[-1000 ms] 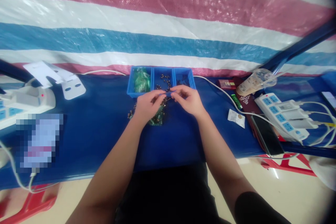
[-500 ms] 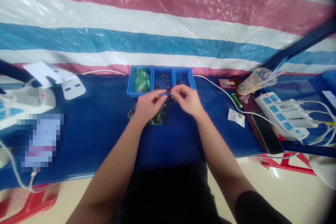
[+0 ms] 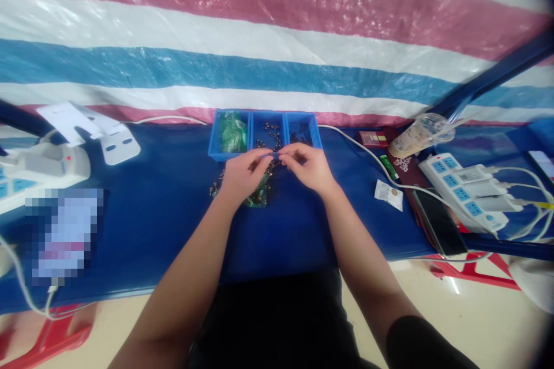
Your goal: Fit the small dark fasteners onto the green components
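Observation:
Fingertips of both hands meet in front of a blue three-compartment tray (image 3: 224, 157). My left hand (image 3: 242, 174) is closed in a pinch on one end of a small blue piece (image 3: 276, 155). The other end is pinched by my right hand (image 3: 310, 168); fingers cover most of the piece, and its exact kind is unclear. In the tray, a green plastic bag (image 3: 232, 134) fills the left section, small metal parts (image 3: 272, 127) lie in the middle, and thin dark pieces (image 3: 299, 134) in the right. Below the hands lies a green bag with small metal parts (image 3: 258, 198), partly hidden by my left hand.
On the right are a power strip (image 3: 463, 190), a phone (image 3: 439, 222), a plastic drink cup (image 3: 419, 135), a white packet (image 3: 388, 195) and a cable. At left stand a white bracket (image 3: 119, 147), another power strip (image 3: 26, 184) and a blurred-out phone (image 3: 71, 233).
Both hands have shifted very slightly, with fingertips closer together. Less of the blue piece shows between them. The view has moved a little.

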Available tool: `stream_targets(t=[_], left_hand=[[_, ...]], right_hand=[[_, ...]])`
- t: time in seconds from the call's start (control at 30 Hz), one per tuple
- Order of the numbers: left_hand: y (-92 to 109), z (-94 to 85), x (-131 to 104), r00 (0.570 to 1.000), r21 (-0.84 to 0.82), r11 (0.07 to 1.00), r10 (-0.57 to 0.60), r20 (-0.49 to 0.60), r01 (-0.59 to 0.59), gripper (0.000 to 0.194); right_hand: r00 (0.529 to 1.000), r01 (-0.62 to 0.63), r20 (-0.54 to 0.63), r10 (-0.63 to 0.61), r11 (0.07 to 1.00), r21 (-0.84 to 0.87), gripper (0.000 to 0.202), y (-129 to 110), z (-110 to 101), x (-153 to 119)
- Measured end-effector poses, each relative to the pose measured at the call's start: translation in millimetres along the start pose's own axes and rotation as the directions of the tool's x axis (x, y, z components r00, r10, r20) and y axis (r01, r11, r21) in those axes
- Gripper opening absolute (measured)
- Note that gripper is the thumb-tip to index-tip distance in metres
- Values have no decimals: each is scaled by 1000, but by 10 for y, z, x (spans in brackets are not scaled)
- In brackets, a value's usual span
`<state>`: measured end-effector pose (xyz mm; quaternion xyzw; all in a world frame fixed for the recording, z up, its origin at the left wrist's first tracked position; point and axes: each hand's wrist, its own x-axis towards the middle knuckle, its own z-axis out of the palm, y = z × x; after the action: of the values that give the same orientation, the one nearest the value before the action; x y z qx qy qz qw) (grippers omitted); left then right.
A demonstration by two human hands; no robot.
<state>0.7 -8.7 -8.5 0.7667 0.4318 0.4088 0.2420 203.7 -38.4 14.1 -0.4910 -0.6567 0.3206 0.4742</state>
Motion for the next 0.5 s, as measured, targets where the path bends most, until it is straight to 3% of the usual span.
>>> stream_targets(t=[0.3,0.5], left_hand=[[23,19,2,1000,12,1000,19,-8,-19,29],[8,24,5,1000,13,1000,20,-20,-20,30]], right_hand=[[999,-40,18,39,999,35,26,-2,26,3],[997,-61,-39,65,994,95,33,-1,57,8]])
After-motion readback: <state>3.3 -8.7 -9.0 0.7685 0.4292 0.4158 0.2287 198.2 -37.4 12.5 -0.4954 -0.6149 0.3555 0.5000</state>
